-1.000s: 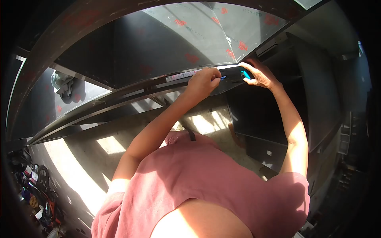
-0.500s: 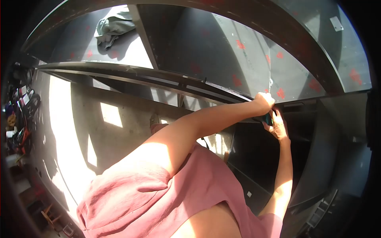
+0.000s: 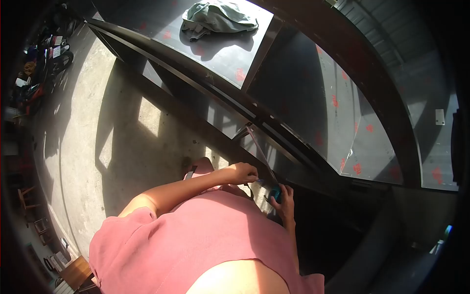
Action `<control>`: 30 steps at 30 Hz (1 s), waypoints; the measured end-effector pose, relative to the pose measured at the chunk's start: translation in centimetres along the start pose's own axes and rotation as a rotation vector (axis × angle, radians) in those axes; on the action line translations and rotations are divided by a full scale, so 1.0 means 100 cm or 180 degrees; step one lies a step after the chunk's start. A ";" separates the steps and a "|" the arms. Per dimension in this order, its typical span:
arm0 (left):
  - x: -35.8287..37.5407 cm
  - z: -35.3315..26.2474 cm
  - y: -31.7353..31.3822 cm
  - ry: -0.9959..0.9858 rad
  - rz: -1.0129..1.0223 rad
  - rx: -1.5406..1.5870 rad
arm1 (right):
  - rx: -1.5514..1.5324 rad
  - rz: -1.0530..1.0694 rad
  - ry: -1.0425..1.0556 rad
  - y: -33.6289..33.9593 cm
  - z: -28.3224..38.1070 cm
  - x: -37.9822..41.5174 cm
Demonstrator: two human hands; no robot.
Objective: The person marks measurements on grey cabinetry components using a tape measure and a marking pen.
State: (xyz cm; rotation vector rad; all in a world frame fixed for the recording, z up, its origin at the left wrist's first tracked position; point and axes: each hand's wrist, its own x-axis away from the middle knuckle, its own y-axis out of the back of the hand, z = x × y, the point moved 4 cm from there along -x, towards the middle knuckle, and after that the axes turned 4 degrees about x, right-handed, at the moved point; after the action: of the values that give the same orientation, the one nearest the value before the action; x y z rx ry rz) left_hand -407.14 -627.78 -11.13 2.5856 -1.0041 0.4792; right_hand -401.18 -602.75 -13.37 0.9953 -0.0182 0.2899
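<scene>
My right hand is closed around a teal and black tape measure, held low in front of my body. A thin strip, which looks like its blade, runs from it up towards the dark metal frame. Just left of the tape measure, my left hand is closed with its fingers pinched together. Something small and bluish shows at those fingertips, too small to name. Both hands are apart from each other, near the lower rail of the frame.
A crumpled grey-green cloth lies on a dark panel with red printed marks. Sunlit concrete floor stretches to the left. Clutter with a wheel stands at far left, a wooden stool below it.
Both hands have come down and left, away from the panel's edge, and moved apart. The tape measure came along in my right hand. The view has turned, so the frame now slants.
</scene>
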 end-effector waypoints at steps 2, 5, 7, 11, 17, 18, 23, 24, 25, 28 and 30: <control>0.036 0.007 0.004 0.0204 -0.0096 0.0139 | -0.0285 -0.0133 -0.0169 -0.025 0.011 0.012; 0.056 0.011 0.011 0.0045 -0.0318 0.0000 | -0.0607 -0.0288 -0.0249 -0.044 0.034 0.021; 0.062 0.005 0.022 -0.0223 -0.0384 -0.0072 | -0.0641 -0.0265 -0.0319 -0.050 0.056 0.024; 0.087 -0.009 0.056 -0.0458 -0.0794 0.0264 | -0.0828 -0.0225 -0.0345 -0.056 0.102 0.029; 0.166 0.009 0.099 -0.0465 -0.1478 -0.0060 | -0.0698 -0.0425 -0.0288 -0.084 0.157 0.059; 0.178 0.015 0.098 -0.0517 -0.1427 -0.0081 | -0.0762 -0.0428 -0.0291 -0.090 0.165 0.067; 0.210 0.030 0.090 -0.0516 -0.1465 0.0435 | -0.1552 -0.0583 -0.0761 -0.102 0.202 0.098; 0.212 0.023 0.087 -0.0612 -0.1439 0.0438 | -0.1640 -0.0711 -0.0746 -0.096 0.208 0.102; 0.214 0.016 0.086 -0.0700 -0.1431 0.0448 | -0.1713 -0.0883 -0.0754 -0.089 0.210 0.105; 0.215 -0.006 0.080 -0.0785 -0.1282 0.0413 | -0.1753 -0.1539 -0.0799 -0.045 0.211 0.109; 0.218 -0.031 0.075 -0.1065 -0.1332 0.0171 | -0.1851 -0.1986 -0.0694 -0.005 0.198 0.110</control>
State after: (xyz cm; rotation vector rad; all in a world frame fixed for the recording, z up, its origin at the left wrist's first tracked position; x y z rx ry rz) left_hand -397.77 -644.48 2.13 2.8769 -0.5129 -0.0357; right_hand -388.16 -616.84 -1.38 0.4115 0.0103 -0.3843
